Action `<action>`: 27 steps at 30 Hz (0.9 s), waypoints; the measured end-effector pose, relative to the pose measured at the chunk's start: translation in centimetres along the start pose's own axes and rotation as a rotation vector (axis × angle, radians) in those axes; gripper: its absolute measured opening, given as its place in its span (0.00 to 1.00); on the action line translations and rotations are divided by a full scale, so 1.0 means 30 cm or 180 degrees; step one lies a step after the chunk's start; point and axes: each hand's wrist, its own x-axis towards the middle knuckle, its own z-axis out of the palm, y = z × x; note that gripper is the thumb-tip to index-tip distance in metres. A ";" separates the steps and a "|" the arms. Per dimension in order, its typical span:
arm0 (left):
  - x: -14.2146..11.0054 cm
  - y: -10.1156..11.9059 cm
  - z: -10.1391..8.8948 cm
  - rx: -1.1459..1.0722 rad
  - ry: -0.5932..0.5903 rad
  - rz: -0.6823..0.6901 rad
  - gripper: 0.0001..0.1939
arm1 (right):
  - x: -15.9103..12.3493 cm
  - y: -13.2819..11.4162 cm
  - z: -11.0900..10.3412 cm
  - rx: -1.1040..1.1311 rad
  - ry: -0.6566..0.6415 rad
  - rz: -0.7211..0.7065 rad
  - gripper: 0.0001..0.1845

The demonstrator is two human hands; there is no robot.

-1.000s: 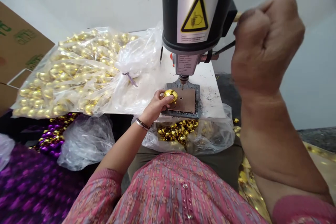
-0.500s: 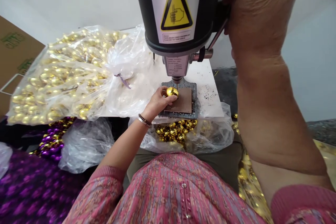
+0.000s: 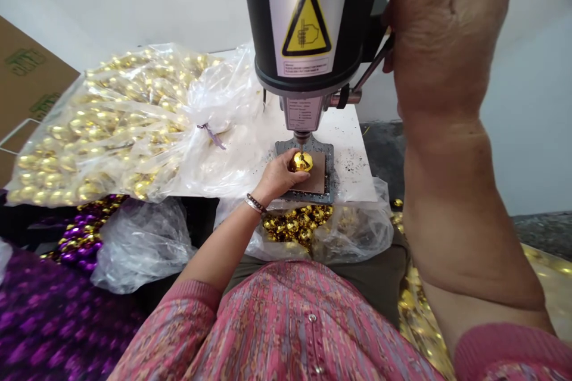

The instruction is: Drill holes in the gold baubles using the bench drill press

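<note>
A shiny gold faceted ball (image 3: 303,162) sits between the thumb and fingers of my left hand (image 3: 282,176). It rests on a brown board (image 3: 317,174) over the grey base plate (image 3: 330,158) of a bench drill press (image 3: 254,24), directly under the bit (image 3: 301,146). Whether the bit's tip touches the ball or has entered it, I cannot tell. My right hand (image 3: 447,24) is raised at the upper right, closed round the end of the drill press's feed lever (image 3: 374,63). Most of its fingers are hidden behind the back of the hand.
On the white table (image 3: 353,155), dark shavings lie beside the base. A tied clear bag of gold balls (image 3: 102,125) covers the left side. Below the front edge hangs an open bag of gold balls (image 3: 297,225). Purple balls (image 3: 58,321) lie lower left, near a cardboard box (image 3: 31,77).
My left hand has moved slightly right, bringing the gold ball from beside the bit to beneath it. My right hand stays on the lever; the view has shifted a little.
</note>
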 end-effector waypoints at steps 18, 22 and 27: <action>-0.003 -0.004 0.008 -0.0048 0.0071 0.0010 0.28 | -0.372 0.151 -0.045 -0.0411 0.0406 -0.1250 0.10; -0.005 -0.012 0.009 -0.0037 0.0066 0.0070 0.27 | -0.401 0.167 -0.033 -0.0504 0.0465 -0.1130 0.12; -0.007 -0.023 0.014 -0.0116 0.0072 0.0080 0.28 | -0.422 0.205 0.000 -0.0448 0.0467 -0.1069 0.14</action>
